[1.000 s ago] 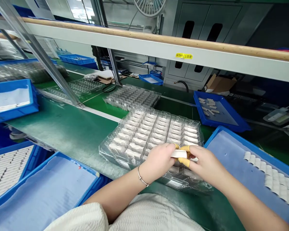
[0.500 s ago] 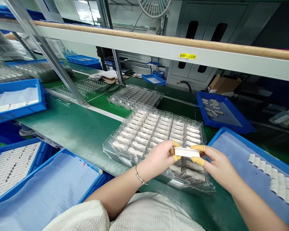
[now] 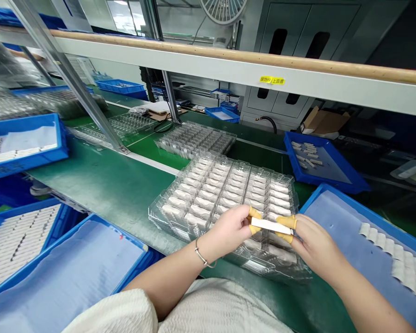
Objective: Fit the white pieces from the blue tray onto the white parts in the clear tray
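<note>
1. Factory or workshop, assembly/packing station.
2. Long green workbench (image 3: 100, 178); metal-framed shelf (image 3: 194, 53) above, yellow label (image 3: 272, 80).
3. Blue bins (image 3: 69, 273) of small white parts at bench edges.
4. Clear compartment trays (image 3: 197, 138); grey cabinet (image 3: 298, 32) behind.

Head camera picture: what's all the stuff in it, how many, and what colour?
White strip-like piece: one, white, between both hands
Filled compartment trays: one stack, clear, under the hands
White pieces: many, white, in those trays and four bins
Unfilled compartment trays: one stack, clear, behind the filled ones
Blue bins: at least five near, blue, both sides; more behind
Workbench: one, green, underneath
Shelf beam: one, white, across the top
Label: one, yellow, on the beam
Fan: one, pale, top middle
Cabinet: one, grey, back right
Cardboard box: one, brown, back right
Bracelet: one, silvery, left wrist
Finger covers: at least four, yellow, fingertips
Left hand, right hand: two, bare-skinned, centre
</note>
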A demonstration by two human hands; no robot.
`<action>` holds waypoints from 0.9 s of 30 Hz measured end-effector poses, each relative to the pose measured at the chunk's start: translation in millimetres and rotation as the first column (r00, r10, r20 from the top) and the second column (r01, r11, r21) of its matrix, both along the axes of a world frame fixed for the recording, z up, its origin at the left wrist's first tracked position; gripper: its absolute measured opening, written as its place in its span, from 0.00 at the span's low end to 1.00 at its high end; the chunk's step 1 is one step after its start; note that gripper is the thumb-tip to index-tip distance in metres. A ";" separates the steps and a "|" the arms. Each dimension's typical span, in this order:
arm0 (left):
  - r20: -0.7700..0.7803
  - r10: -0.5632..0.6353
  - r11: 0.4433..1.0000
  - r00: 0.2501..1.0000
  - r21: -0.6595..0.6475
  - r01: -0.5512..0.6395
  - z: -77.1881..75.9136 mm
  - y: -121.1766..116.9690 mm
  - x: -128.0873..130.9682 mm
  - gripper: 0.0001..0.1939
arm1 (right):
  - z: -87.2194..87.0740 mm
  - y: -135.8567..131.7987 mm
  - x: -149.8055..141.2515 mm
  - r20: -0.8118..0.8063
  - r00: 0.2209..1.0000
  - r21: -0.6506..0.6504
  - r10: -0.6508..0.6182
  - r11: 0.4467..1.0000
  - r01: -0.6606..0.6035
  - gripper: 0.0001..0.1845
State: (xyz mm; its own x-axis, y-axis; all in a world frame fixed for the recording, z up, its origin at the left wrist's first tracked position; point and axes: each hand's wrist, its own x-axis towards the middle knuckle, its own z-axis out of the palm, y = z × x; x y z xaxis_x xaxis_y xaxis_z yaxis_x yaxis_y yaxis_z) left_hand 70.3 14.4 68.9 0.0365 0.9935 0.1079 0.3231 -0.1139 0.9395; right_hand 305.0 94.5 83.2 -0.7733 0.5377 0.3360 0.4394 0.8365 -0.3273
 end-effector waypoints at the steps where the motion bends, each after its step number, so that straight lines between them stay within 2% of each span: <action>1: -0.078 0.042 0.998 0.996 0.043 -0.039 -2.4 1.2 -0.8 0.03 | 0.3 3.1 0.8 0.034 0.999 -0.012 -0.026 1.000 0.027 0.11; 3: -0.226 0.116 0.985 0.967 0.151 -0.083 -7.3 3.3 -2.8 0.04 | 2.0 9.8 2.3 0.048 0.992 -0.055 -0.118 0.991 0.121 0.13; 6: -0.372 0.174 0.943 0.912 0.330 -0.045 -13.9 5.5 -4.5 0.07 | 7.2 13.3 -0.1 -0.034 0.979 -0.181 -0.199 0.965 0.190 0.16; 8: -0.450 0.194 0.905 0.872 0.425 0.018 -17.3 6.7 -3.5 0.07 | 10.7 8.8 -6.9 -0.039 0.991 -0.268 -0.132 0.956 0.117 0.17; 10: -0.503 0.197 0.877 0.842 0.473 0.078 -19.8 8.0 -1.6 0.07 | 12.8 3.4 -16.2 0.040 0.999 -0.322 -0.037 0.945 0.048 0.15; 12: -0.514 0.189 0.872 0.837 0.479 0.098 -21.9 9.5 -0.3 0.07 | 13.0 5.8 -23.7 0.117 0.993 -0.362 0.029 0.932 0.016 0.12; 14: -0.470 0.185 0.888 0.863 0.456 0.057 -23.8 11.1 -0.2 0.10 | 11.8 23.3 -25.2 0.142 0.989 -0.372 0.033 0.928 0.022 0.12; 16: -0.394 0.187 0.915 0.900 0.404 -0.013 -25.4 12.6 -1.1 0.18 | 9.5 56.5 -20.1 0.172 0.982 -0.276 -0.081 0.953 0.127 0.14; 17: -0.362 0.177 0.930 0.915 0.365 -0.036 -26.0 13.2 -1.6 0.22 | 7.9 76.9 -16.1 0.196 0.962 -0.175 -0.193 0.958 0.228 0.15; 18: -0.339 0.155 0.947 0.928 0.320 -0.041 -26.4 13.8 -1.9 0.24 | 6.0 98.1 -11.9 0.231 0.922 -0.045 -0.311 0.943 0.329 0.16; 20: -0.313 0.087 0.975 0.946 0.223 -0.016 -26.9 14.8 -1.8 0.24 | 1.3 137.0 -5.7 0.253 0.862 0.074 -0.439 0.897 0.435 0.17; 23: -0.307 0.010 0.993 0.952 0.112 0.026 -28.5 16.1 -0.7 0.20 | -8.1 174.5 -6.9 0.299 0.808 0.167 -0.507 0.862 0.479 0.15; 27: -0.308 -0.010 0.996 0.951 0.082 0.037 -33.4 17.8 -0.5 0.16 | -23.9 189.8 -24.0 0.366 0.768 0.241 -0.525 0.851 0.467 0.12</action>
State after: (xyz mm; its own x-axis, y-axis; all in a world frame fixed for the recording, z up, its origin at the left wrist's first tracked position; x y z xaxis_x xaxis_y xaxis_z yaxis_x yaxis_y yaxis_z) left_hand 69.8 32.2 35.4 0.1041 0.9796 0.1721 0.5907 -0.2001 0.7817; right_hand 281.0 284.2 59.3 -0.4902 0.8588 0.1488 0.8715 0.4857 0.0677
